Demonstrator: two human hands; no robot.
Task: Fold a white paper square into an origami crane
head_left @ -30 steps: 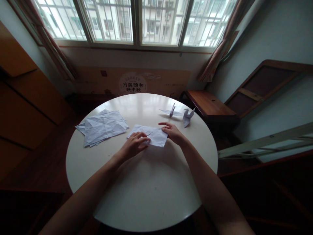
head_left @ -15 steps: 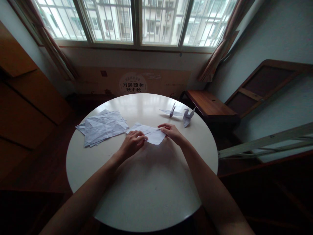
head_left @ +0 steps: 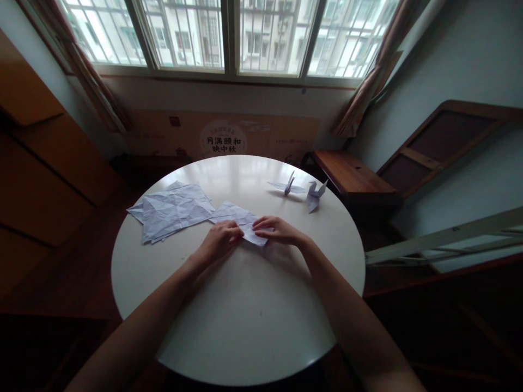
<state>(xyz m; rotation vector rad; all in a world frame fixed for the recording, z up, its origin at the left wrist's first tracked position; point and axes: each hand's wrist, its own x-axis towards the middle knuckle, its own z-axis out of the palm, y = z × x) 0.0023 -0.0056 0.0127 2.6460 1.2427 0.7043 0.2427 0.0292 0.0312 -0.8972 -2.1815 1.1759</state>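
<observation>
A creased white sheet of paper (head_left: 236, 211) lies near the middle of the round table, its near right part partly covered by my hands. My left hand (head_left: 223, 238) is closed, pinching the sheet's near edge between thumb and fingertips. From the right, my right hand (head_left: 278, 231) grips the same sheet, with fingers on top and the thumb nearer me. Its fingers hide the sheet's right end. Just left of the sheet rests a pile of crumpled, creased white papers (head_left: 175, 211). Farther right stand two folded paper cranes, one (head_left: 314, 195) upright and another (head_left: 288, 185) beside it.
The white round table (head_left: 245, 326) carries all the paper. A low wooden bench (head_left: 353, 173) stands behind its right edge. Beyond the table are a printed cardboard panel (head_left: 163, 130) and a barred window (head_left: 269, 38). Wooden cabinets (head_left: 44, 169) stand at the left.
My right hand has moved left along the sheet, closer to my left hand. The sheet's right corner has come inward and the near part looks folded over. My left hand has barely shifted.
</observation>
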